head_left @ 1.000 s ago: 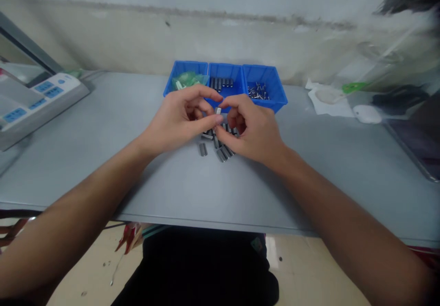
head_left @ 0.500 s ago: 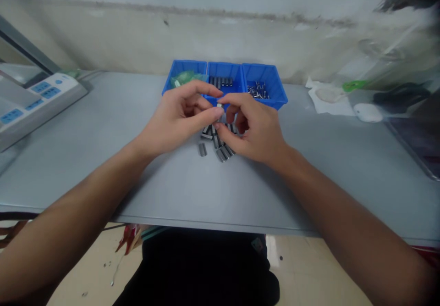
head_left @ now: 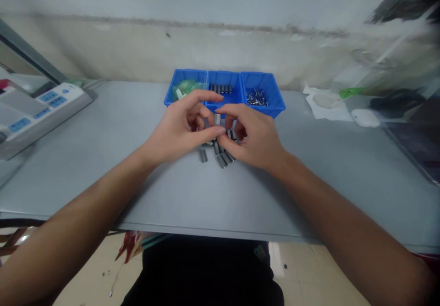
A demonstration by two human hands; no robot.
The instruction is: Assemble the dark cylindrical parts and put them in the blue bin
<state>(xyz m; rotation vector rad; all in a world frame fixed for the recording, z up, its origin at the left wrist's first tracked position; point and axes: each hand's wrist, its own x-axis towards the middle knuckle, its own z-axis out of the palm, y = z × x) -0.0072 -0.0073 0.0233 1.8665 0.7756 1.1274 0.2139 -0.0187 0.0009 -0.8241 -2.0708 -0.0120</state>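
Both hands meet over the middle of the table around one small silver metal cylinder [head_left: 217, 119], held upright. My right hand [head_left: 256, 134] has its index fingertip at the cylinder's top and its thumb near the lower end. My left hand [head_left: 185, 125] has its thumb tip against the lower end and curled fingers by its left side; its index finger is raised away from the part. Below the hands lies a pile of similar metal cylinders [head_left: 226, 159], partly hidden by the fingers. A single loose cylinder [head_left: 203, 156] lies left of the pile.
Behind the hands stand three joined blue bins: a left bin [head_left: 169, 96] with a green plastic bag, a middle bin [head_left: 233, 98] with dark cylinders, and a right bin [head_left: 277, 96] with small metal pins. A power strip [head_left: 51, 106] lies left; white paper [head_left: 328, 106] and a mouse [head_left: 365, 118] lie right.
The view has tilted slightly, so the scene sits lower. The held cylinder shows more clearly between the fingers, and the left index finger has lifted away from the right index fingertip.
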